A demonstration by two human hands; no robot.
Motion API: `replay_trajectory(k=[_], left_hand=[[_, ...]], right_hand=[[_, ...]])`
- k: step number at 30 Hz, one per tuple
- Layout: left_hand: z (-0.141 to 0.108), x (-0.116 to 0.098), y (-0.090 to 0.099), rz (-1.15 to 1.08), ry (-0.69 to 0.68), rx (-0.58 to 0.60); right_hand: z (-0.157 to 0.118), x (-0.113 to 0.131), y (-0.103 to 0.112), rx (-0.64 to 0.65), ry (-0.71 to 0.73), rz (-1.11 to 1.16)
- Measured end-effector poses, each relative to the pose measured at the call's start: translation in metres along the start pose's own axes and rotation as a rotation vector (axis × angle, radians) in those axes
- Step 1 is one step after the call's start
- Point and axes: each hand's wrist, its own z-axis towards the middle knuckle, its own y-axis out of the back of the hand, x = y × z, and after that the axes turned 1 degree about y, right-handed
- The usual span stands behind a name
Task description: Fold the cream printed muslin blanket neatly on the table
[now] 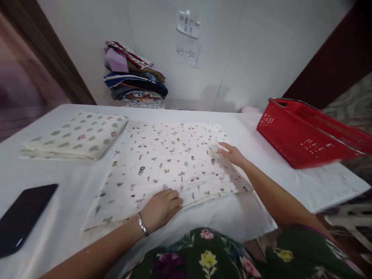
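A white cloth point(162, 159) printed with small palms, flamingos and cacti lies spread on the table, its near edge folded over in a strip. My left hand point(161, 207), with a silver bracelet at the wrist, has its fingers curled onto that near edge, the fingertips partly hidden. Over the right part of the same cloth is my right hand point(232, 155), its fingers stretched out and apart, touching the fabric; the fingertips are slightly blurred.
A folded cloth with a cactus-like print point(78, 135) lies at the left, above a dark phone point(26, 217). A red basket point(305, 131) stands at the right on the white table point(250, 224). Stacked folded fabrics point(135, 77) rise against the back wall, beside paper notes point(188, 53).
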Motion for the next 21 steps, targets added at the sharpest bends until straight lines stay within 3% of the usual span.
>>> replay_trajectory(k=[3, 8, 13, 21], left_hand=[[0.01, -0.004, 0.0, -0.021, 0.02, 0.019], [0.033, -0.014, -0.002, -0.015, 0.008, 0.044], [0.042, -0.021, -0.006, 0.038, 0.013, 0.045], [0.035, -0.027, -0.01, 0.031, 0.016, 0.004]], right_hand=[[-0.06, -0.005, 0.011, -0.096, -0.03, 0.097], [-0.132, 0.008, 0.006, 0.045, 0.202, 0.053], [-0.148, 0.016, -0.005, 0.094, 0.379, -0.157], [-0.15, 0.011, -0.007, 0.095, 0.362, -0.147]])
